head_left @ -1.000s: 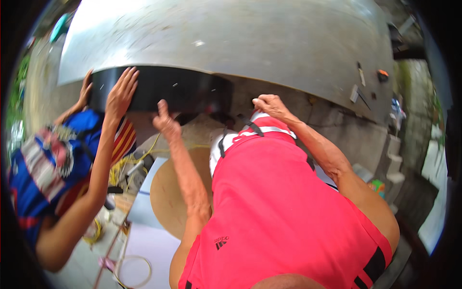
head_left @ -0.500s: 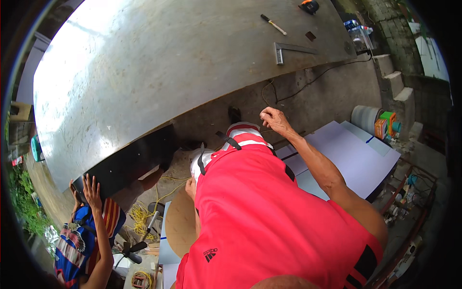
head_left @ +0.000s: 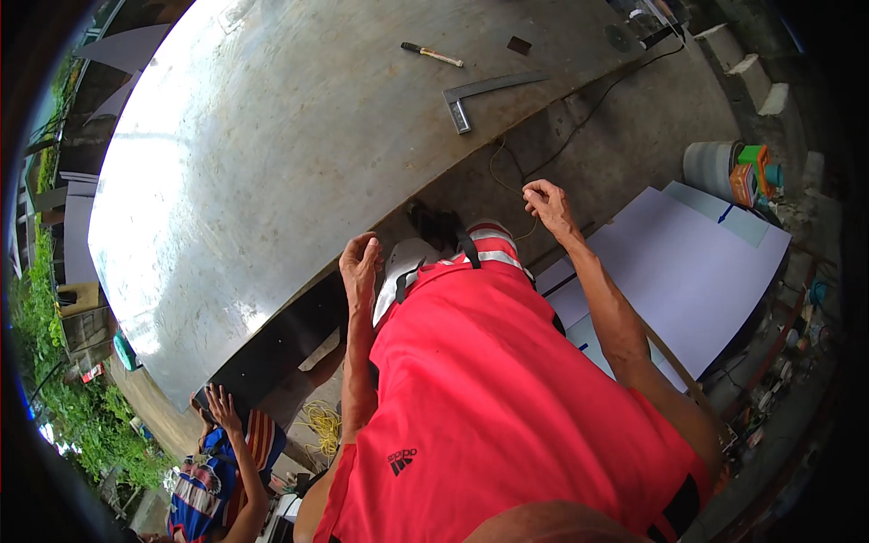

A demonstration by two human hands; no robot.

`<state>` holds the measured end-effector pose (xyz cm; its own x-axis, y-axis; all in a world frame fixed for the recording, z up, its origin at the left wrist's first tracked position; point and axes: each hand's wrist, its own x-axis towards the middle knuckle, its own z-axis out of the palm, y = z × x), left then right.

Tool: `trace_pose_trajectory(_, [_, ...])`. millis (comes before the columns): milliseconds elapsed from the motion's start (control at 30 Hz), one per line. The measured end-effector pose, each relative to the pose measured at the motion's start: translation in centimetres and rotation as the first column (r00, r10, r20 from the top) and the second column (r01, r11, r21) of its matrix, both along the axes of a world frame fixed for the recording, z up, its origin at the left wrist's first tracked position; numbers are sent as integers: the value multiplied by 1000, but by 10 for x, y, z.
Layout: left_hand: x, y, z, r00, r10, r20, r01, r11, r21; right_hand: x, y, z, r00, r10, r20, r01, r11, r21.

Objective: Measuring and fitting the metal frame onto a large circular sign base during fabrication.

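Observation:
My left hand (head_left: 360,261) is raised beside the near edge of the metal-topped table (head_left: 272,172), its bent fingers a little apart and nothing seen in them. My right hand (head_left: 549,204) hangs in the air above the concrete floor, fingers curled in and apparently holding nothing. Behind it runs a thin yellowish cord (head_left: 497,172). On the tabletop lie a metal try square (head_left: 460,110), a marker pen (head_left: 433,54) and a small dark flat piece (head_left: 519,45), all out of reach of both hands.
At the lower left, another person's hands (head_left: 223,407) touch a black panel (head_left: 272,362) under the table's edge. White sheets (head_left: 692,271) lie stacked on my right, with a striped round container (head_left: 711,169) beyond. A dark cable (head_left: 588,118) crosses the floor; yellow cord (head_left: 321,423) lies coiled.
My left hand has come up from beside my trousers to near the table edge. The view has shifted and turned; my right hand stays raised. The co-worker's hands stay at the black panel.

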<state>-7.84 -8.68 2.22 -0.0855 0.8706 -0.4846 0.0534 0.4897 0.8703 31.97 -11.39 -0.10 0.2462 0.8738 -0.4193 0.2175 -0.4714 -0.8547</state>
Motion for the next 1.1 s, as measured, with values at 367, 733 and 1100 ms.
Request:
trace_pose_trajectory(367, [151,154,8,884,-455,-110,468,857,214,103,48,12,976,-210,-53,214,973,84])
trace_pose_trajectory(733, [347,278,1,827,-388,-406,527,785,324,315,188,1,954,-297,-44,300,934,193])
trace_pose_trajectory(1100, [424,326,-22,546,-487,-682,771,611,180,388,260,-16,977,-199,-72,210,954,212])
